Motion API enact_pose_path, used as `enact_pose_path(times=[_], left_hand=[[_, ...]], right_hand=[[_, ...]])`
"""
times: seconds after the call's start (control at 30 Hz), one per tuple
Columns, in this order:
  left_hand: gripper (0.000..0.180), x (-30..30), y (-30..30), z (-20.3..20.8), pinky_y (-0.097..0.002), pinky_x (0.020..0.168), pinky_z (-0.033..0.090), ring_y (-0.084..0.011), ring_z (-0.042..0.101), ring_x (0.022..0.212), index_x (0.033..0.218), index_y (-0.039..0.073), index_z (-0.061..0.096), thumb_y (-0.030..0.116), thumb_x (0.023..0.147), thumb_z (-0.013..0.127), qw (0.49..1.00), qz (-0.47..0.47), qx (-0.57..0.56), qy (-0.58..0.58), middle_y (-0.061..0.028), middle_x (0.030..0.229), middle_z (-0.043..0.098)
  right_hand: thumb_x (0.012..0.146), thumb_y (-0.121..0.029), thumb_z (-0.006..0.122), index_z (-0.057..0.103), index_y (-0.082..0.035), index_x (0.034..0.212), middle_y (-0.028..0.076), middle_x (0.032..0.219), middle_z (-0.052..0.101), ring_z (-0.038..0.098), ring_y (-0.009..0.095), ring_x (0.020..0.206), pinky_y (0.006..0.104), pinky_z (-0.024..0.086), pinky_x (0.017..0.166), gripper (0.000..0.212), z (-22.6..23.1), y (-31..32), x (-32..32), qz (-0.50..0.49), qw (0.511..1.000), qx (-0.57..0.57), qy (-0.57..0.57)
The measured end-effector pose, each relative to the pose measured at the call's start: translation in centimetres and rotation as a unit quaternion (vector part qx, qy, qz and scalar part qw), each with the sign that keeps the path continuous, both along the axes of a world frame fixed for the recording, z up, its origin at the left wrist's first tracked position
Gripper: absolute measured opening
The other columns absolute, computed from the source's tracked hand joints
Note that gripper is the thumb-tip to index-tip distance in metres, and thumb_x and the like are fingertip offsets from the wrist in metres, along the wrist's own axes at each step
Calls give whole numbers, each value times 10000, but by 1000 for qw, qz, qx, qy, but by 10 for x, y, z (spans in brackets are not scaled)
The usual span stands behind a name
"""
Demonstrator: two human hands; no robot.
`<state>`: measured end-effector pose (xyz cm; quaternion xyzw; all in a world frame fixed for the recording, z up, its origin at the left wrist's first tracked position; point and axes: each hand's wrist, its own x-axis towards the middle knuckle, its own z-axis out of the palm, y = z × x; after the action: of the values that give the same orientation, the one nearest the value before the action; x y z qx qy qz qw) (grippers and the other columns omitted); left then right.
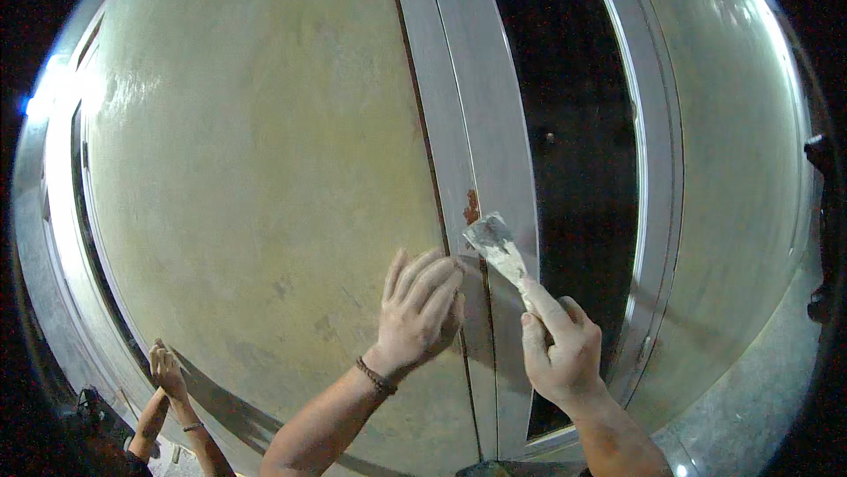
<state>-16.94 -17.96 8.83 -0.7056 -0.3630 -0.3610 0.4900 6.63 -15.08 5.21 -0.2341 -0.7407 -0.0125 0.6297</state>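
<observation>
My right hand [562, 346] grips a putty knife [503, 247], its index finger stretched along the handle. Pale putty coats the blade, which is raised at a grey door frame [507, 168] just below a reddish-brown patch [471, 206]. To the left, my left hand [419, 307] is up before the yellowish-green wall [273, 142], with its fingers stretched out and slightly bent. A dark braided bracelet circles that wrist. Its palm is turned away, so I cannot tell whether it touches the wall.
At the far lower left, two more hands [168, 371] and forearms show; whether they are another person's or a reflection I cannot tell. A dark glass panel [582, 168] fills the right side of the frame. Further right is another pale wall [732, 142]. A bright light glares at left.
</observation>
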Motion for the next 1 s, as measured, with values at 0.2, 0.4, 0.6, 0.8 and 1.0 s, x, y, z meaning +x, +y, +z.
enact_pose_path(times=[0.2,0.4,0.6,0.8,1.0], left_hand=[[517,27,14,54,-543,1172,382,-298,562,1303,1343,127,687,199,845,807,998,44,51,6,-55,1354,626],[451,30,13,88,-516,1142,430,-264,589,1274,1236,158,759,199,793,833,994,37,86,64,-1,1323,671],[502,29,19,103,-511,1076,494,-289,630,1214,1224,108,759,148,729,834,990,12,110,92,-38,1241,697],[473,31,15,90,-506,1037,522,-309,652,1175,1190,75,767,120,722,813,988,5,118,104,-66,1218,698],[414,33,22,97,-523,1063,499,-272,631,1203,1177,48,771,137,773,763,985,13,126,115,-61,1194,683]], right_hand=[[902,-82,703,665,-82,1361,170,853,708,674,312,630,397,555,542,461,19,14,-6,21,993,103,53],[911,-99,708,664,-76,1354,149,805,700,665,303,614,395,553,533,446,32,13,-8,2,993,99,61],[908,-24,669,667,7,1312,220,943,729,732,339,814,391,595,687,405,44,5,-9,23,998,38,47],[901,25,646,661,56,1295,266,1031,747,768,367,913,387,616,767,396,35,-9,-4,47,998,8,39],[905,-77,703,676,-4,1306,159,833,733,699,277,637,368,555,528,409,37,12,-10,24,991,105,80]])
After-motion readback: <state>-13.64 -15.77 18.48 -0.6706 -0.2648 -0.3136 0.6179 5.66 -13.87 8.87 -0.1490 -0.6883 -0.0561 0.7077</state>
